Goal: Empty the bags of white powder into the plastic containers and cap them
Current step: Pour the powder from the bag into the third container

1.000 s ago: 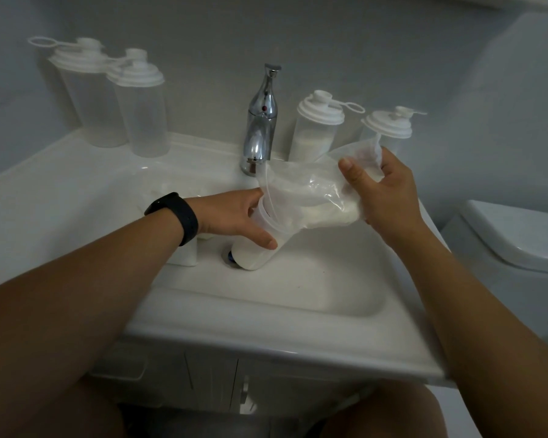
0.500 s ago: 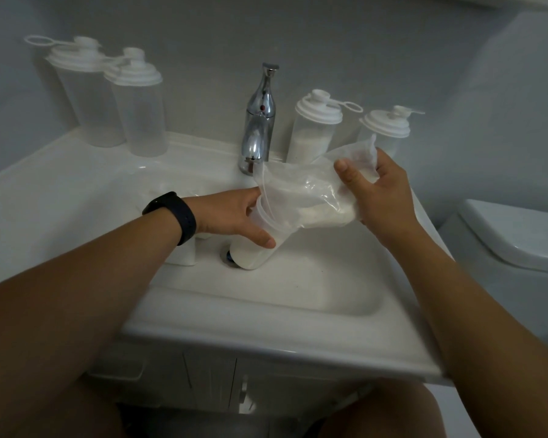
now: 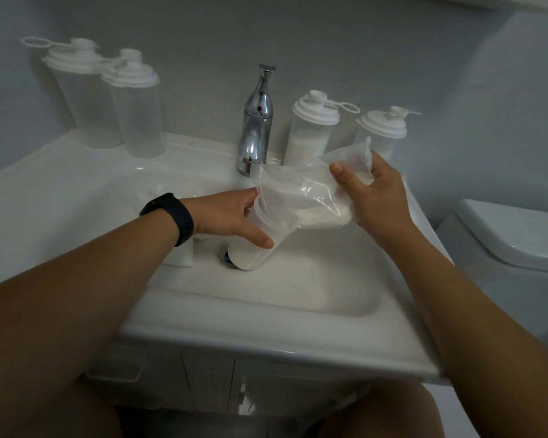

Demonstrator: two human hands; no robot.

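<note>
pouring powder into the open container

the left hand [image 3: 231, 216] grips the open container [image 3: 257, 245], which leans in the sink [image 3: 298, 298] by the drain. the right hand [image 3: 374, 197] pinches the raised end of the bag [image 3: 301, 197], whose mouth sits over the rim. best to keep the mouth tucked inside the rim, lift the closed end slowly and steady the tilted container so powder doesn't spill. two capped containers [image 3: 310, 137] by the tap already hold powder.

Dim light, grey wall [image 3: 345, 42] ahead of me. White sink [image 3: 266, 339] below, set on cabinet [image 3: 209, 377] with pale doors. Chrome tap [image 3: 257, 121] upright at back edge of basin. White toilet [image 3: 513, 235] just beside sink on my right, lid down.
</note>
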